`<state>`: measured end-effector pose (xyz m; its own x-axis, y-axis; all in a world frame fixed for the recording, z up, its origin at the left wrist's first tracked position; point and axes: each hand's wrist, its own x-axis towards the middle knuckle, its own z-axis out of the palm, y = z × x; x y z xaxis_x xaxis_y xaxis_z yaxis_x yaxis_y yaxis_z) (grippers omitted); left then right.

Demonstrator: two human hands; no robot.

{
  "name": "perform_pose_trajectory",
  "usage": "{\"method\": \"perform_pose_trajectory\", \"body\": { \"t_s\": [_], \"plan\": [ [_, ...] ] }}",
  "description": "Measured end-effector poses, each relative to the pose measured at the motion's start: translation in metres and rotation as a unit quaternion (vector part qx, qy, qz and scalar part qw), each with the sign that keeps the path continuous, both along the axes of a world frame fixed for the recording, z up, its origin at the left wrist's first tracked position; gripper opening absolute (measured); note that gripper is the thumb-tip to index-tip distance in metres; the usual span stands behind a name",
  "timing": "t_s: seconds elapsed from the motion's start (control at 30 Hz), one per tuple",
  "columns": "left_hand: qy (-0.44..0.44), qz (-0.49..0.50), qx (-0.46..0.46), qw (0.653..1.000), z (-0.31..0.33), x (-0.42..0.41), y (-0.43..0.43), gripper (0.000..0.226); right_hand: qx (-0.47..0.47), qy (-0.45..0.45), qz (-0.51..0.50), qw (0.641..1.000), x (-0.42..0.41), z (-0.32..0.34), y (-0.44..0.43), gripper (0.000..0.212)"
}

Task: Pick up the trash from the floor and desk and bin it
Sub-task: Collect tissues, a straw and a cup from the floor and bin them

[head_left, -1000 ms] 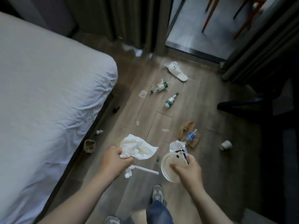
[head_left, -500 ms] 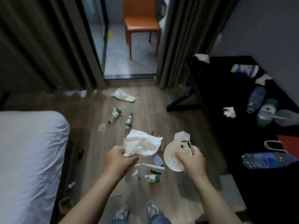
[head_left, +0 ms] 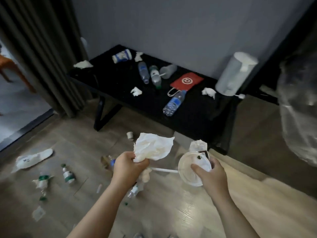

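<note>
My left hand (head_left: 127, 167) grips a crumpled white paper napkin (head_left: 153, 147) and a white straw (head_left: 163, 170) that sticks out to the right. My right hand (head_left: 210, 175) holds a round white plastic lid (head_left: 186, 170) together with a crinkled wrapper (head_left: 199, 146). Both hands are held above the wooden floor, in front of a low black desk (head_left: 118, 83). On the desk lie several plastic bottles (head_left: 174, 103), tissue wads (head_left: 136, 91), a red paper bag (head_left: 187, 81) and a clear cup (head_left: 168, 70). A clear plastic bag (head_left: 298, 109) hangs at the right edge, blurred.
Small green-capped bottles (head_left: 68, 174), a white slipper (head_left: 34, 158), a little paper cup (head_left: 130, 135) and scraps litter the floor at left. A white cylinder (head_left: 233, 73) stands on the desk's right end. Dark curtains (head_left: 42, 48) hang at left beside an orange chair (head_left: 10, 66).
The view has swung right from the bed and balcony door to the black desk and wall. Both hands keep hold of the same trash; the clear bag has come into view at right.
</note>
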<state>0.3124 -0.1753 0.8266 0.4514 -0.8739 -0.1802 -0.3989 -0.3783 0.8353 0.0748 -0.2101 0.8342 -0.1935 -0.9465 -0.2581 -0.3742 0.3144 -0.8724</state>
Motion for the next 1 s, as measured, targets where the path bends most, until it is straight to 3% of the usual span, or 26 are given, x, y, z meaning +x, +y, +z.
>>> {"method": "perform_pose_trajectory", "body": {
  "t_s": [0.2, 0.43, 0.6, 1.0],
  "plan": [
    [-0.006, -0.152, 0.008, 0.988, 0.013, -0.105, -0.014, 0.028, 0.007, -0.049, -0.159, 0.986, -0.102, 0.011, 0.06, 0.025],
    [-0.005, -0.334, 0.028, 0.942, 0.036, -0.268, 0.019, 0.027, -0.031, -0.053, -0.296, 0.953, -0.246, 0.016, 0.166, 0.022],
    [-0.031, -0.384, -0.016, 0.923, 0.044, -0.391, 0.069, 0.031, -0.06, -0.034, -0.384, 0.921, -0.348, 0.025, 0.248, 0.019],
    [-0.023, -0.626, -0.057, 0.777, 0.07, -0.612, 0.16, 0.031, -0.108, -0.043, -0.611, 0.783, -0.478, 0.033, 0.412, 0.02]
  ]
}}
